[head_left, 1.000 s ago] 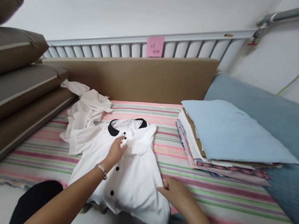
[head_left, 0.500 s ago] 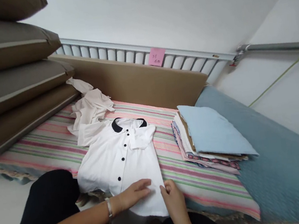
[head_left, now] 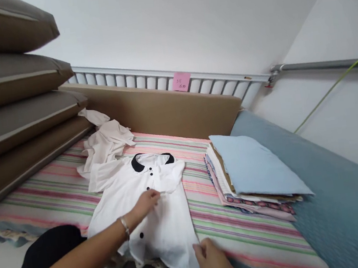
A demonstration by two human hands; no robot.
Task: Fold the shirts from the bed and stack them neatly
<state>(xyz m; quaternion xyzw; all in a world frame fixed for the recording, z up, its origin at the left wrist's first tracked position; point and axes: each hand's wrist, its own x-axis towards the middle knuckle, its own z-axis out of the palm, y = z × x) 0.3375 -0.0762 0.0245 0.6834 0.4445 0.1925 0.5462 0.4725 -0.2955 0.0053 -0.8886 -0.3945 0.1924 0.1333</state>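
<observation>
A white shirt (head_left: 164,224) with a black collar and black buttons lies face up on a striped sheet (head_left: 231,228). My left hand (head_left: 146,202) reaches across the shirt's middle, its fingers pinched on the fabric beside the button line. A bracelet sits on that wrist. My right hand (head_left: 212,261) grips the shirt's lower right hem at the bed's near edge, fingers closed on the cloth.
A crumpled cream garment (head_left: 105,141) lies behind the shirt. Folded clothes (head_left: 253,172) with a light blue piece on top are stacked at the right, next to a blue quilt (head_left: 346,200). Brown cushions (head_left: 15,116) are piled at the left. A cardboard panel (head_left: 162,109) and railing stand behind.
My left hand moved from the shirt's lower hem up to its middle. My right hand stayed at the lower right hem. The camera view shifted slightly.
</observation>
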